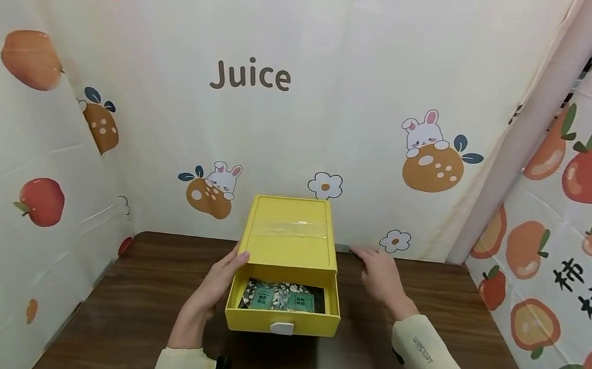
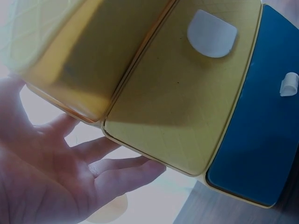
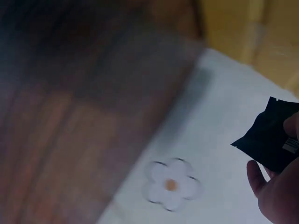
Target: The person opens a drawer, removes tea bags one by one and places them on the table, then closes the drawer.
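Note:
A yellow drawer cabinet (image 1: 289, 252) stands at the back of the table, its top drawer (image 1: 310, 326) pulled out. Inside the drawer lie dark patterned sachets (image 1: 284, 289) with green labels. My left hand (image 1: 211, 284) rests against the cabinet's left side, thumb at the top front corner; the left wrist view shows the fingers extended along its edge. My right hand (image 1: 381, 280) is to the right of the cabinet, near the back wall. In the right wrist view it pinches a dark sachet (image 3: 268, 137) by thumb and fingers.
Below the pulled-out drawer are a closed yellow drawer (image 2: 173, 102) with a white handle and a blue drawer (image 2: 252, 126). The dark wooden table (image 1: 146, 309) meets a fruit-printed cloth (image 1: 341, 88) behind. Similar cloths hang at both sides.

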`<state>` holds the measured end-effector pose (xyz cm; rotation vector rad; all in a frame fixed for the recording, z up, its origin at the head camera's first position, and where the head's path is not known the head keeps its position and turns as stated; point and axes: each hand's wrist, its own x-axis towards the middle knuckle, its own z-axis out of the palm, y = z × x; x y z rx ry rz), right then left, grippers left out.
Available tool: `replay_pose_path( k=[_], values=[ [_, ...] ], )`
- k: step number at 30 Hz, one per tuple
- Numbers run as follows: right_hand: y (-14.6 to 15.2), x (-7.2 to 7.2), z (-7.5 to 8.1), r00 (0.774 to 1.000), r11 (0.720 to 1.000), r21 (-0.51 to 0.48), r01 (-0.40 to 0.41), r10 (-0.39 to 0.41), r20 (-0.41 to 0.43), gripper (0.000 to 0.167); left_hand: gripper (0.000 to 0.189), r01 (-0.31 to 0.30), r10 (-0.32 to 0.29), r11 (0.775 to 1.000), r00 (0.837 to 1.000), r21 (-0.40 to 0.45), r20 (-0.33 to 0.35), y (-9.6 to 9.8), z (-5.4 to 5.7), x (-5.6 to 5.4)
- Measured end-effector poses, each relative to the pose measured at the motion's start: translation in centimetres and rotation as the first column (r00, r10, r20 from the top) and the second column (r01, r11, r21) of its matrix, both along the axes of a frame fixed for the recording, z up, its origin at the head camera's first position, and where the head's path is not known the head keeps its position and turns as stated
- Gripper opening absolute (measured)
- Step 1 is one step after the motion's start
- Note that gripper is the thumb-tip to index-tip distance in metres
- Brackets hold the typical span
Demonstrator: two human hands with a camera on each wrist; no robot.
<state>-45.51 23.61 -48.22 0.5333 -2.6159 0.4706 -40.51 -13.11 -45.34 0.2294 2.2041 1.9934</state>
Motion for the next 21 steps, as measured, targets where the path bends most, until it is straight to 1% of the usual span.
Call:
replay_pose_path(
  k=[3,6,10,15,18,21],
  values=[
    [0.0,-0.9,-2.1,0.999,0.996,0.083,0.016,-0.020,0.050,0.038,0.067,0.001,-0.001,1.000,1.000,0.004,-0.008,-0.1,0.0,0.0],
    [0.1,-1.4,-3.7,0.995,0.995,0.097,0.017,-0.026,0.095,0.039,0.067,0.007,-0.007,1.000,1.000,0.005,-0.018,-0.1,0.0,0.0],
    [0.0,-2.0,-5.4,0.988,0.990,0.132,0.040,-0.059,0.141,0.043,0.068,0.020,-0.019,1.000,0.999,0.011,-0.035,-0.1,0.0,0.0],
    [-0.2,-2.7,-6.9,0.975,0.984,0.167,0.065,-0.098,0.200,0.042,0.068,0.032,-0.031,0.999,0.998,0.015,-0.058,0.0,0.0,0.0],
    [-0.4,-3.0,-7.5,0.971,0.981,0.184,0.058,-0.098,0.218,0.043,0.066,0.024,-0.024,1.000,0.998,0.008,-0.065,0.1,0.0,0.0],
    [-0.7,-3.3,-7.7,0.968,0.978,0.202,0.041,-0.089,0.236,0.043,0.065,0.015,-0.015,1.000,0.998,0.000,-0.063,0.1,0.0,0.0]
  ],
)
